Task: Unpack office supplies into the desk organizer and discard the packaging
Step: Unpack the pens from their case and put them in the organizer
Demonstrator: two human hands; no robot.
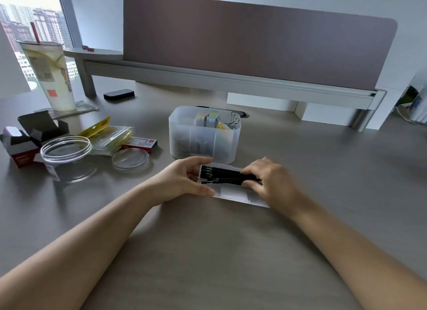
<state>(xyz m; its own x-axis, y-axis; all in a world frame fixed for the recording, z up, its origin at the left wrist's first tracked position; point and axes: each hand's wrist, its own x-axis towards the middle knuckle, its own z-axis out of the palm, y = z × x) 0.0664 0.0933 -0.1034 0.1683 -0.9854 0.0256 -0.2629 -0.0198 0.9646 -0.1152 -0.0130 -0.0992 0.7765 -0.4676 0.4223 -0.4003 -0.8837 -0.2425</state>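
Note:
A translucent desk organizer stands mid-desk, holding pastel sticky notes, binder clips and paper clips in its compartments. Just in front of it lies a clear pen box. My left hand grips the box's left end. My right hand is closed around a bundle of black pens lying in the box, tips pointing left.
To the left lie an open clear jar, its lid, yellow plastic packets, a red staple box and an opened cardboard box. A drink cup stands far left. A divider panel closes the back.

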